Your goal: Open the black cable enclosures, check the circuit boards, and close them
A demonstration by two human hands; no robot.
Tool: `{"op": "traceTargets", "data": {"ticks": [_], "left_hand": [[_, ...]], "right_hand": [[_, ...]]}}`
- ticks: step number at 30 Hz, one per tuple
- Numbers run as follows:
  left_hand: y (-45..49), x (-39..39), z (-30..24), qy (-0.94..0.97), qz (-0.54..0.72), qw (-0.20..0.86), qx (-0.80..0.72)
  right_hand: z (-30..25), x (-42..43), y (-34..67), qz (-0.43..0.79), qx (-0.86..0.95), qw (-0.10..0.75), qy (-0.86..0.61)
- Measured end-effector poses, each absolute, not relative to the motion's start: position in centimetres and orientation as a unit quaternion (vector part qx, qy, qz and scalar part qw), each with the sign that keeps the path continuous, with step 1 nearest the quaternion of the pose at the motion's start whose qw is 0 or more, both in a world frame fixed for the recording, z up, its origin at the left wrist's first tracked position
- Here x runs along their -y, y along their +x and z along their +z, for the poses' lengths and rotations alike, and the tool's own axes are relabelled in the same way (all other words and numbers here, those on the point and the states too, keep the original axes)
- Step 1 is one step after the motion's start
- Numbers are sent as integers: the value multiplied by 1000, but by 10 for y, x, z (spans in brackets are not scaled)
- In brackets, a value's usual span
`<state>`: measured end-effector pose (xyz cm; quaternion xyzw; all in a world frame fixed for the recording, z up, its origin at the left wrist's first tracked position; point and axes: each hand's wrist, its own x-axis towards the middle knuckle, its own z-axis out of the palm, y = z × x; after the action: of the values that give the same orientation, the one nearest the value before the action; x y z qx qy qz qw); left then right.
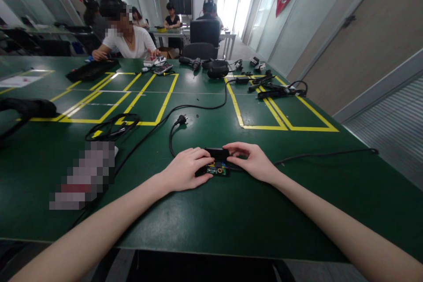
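An opened power adapter lies on the green table in front of me, with its circuit board (217, 169) showing copper coils and coloured wires. My left hand (188, 169) is closed around the adapter's left end, thumb at the near edge. A black cover (217, 154) stands tilted along the far side of the board. My right hand (253, 161) pinches the right end of that cover between thumb and fingers. From the left end a short cord runs to a black plug (181, 120). Another black cable (324, 154) leads off to the right from the adapter.
A long black cord (185, 106) crosses the green table (257, 224). A coiled cable (112, 127) and a blurred-out flat item (86, 176) lie left. Yellow tape outlines mark the tabletop. Farther back are a power drill (191, 62) and black tools (274, 90). A person (132, 39) sits opposite.
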<state>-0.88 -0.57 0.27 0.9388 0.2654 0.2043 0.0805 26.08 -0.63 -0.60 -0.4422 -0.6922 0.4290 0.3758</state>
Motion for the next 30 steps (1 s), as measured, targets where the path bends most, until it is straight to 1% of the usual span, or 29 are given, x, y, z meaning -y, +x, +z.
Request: {"op": "traceTargets", "data": {"ticks": [4,18,30], "left_hand": [[-9,7,3,938,210,48,-272],[-9,10,4,939,187,9,-288],[-8,9,5,939,190,8,-287]], "right_hand": [[-7,6,260,480,639,387,-459],[-4,9,262,508,621,383,-458],[-3,11,261,507,631,401,-428]]}}
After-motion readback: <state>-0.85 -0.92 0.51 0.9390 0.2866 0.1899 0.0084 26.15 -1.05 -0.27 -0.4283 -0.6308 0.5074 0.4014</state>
